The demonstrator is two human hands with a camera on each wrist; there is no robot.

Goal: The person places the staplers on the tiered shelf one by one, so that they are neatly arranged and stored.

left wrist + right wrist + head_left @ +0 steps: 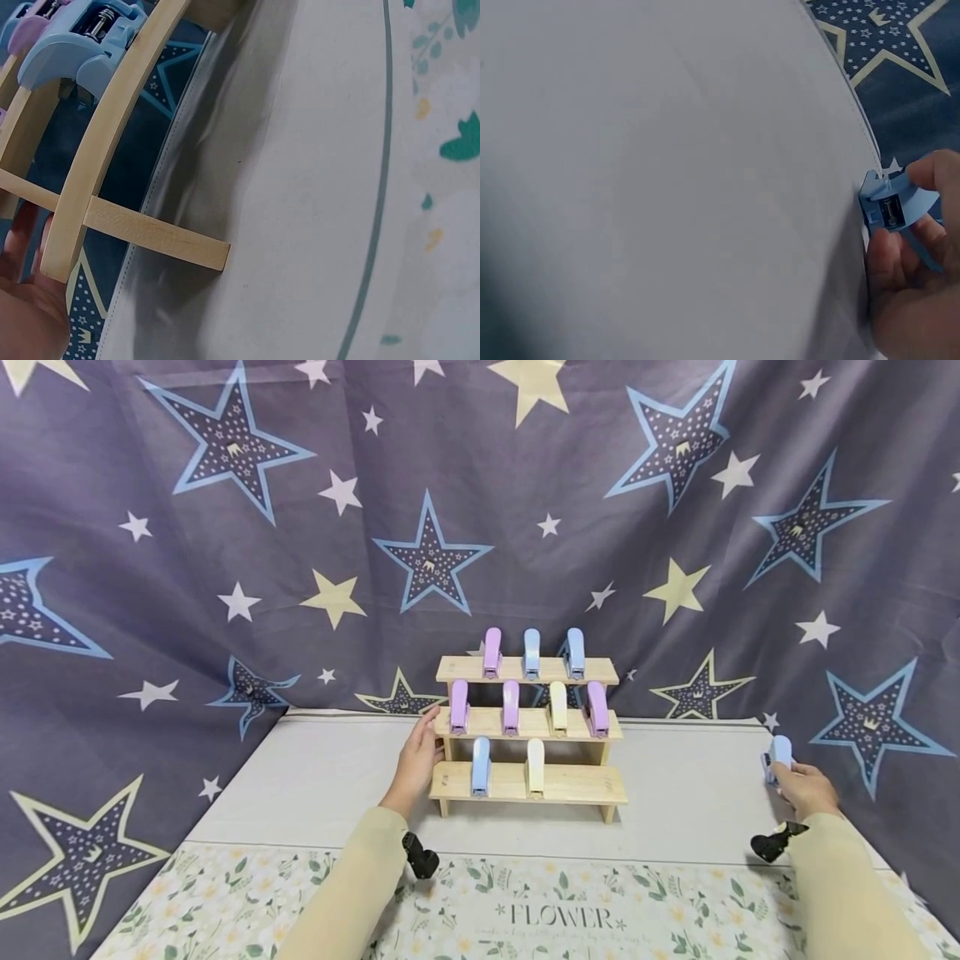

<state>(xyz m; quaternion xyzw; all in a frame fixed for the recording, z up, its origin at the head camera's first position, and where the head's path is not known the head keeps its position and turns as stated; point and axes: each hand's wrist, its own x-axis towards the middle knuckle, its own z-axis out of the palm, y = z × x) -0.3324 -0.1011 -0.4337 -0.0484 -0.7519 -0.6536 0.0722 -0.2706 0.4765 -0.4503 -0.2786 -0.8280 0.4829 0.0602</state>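
Observation:
A light blue stapler (780,753) is held in my right hand (808,789) at the far right of the white tabletop. In the right wrist view the thumb and fingers pinch that stapler (892,206), its metal spring showing. Well to the left stands a three-tier wooden rack (525,781). Beside its left end is my left hand (417,762), fingers extended at the middle tier's edge. The left wrist view has these fingers (16,244) partly hidden behind the wood. Lilac, blue and cream staplers stand on the tiers, among them a blue one (481,767) on the bottom.
Behind the table hangs a dark star-patterned cloth (525,577), which also runs along both sides. The near part of the table has a floral mat (577,893) with the word FLOWER. On each wrist sits a black camera (420,856).

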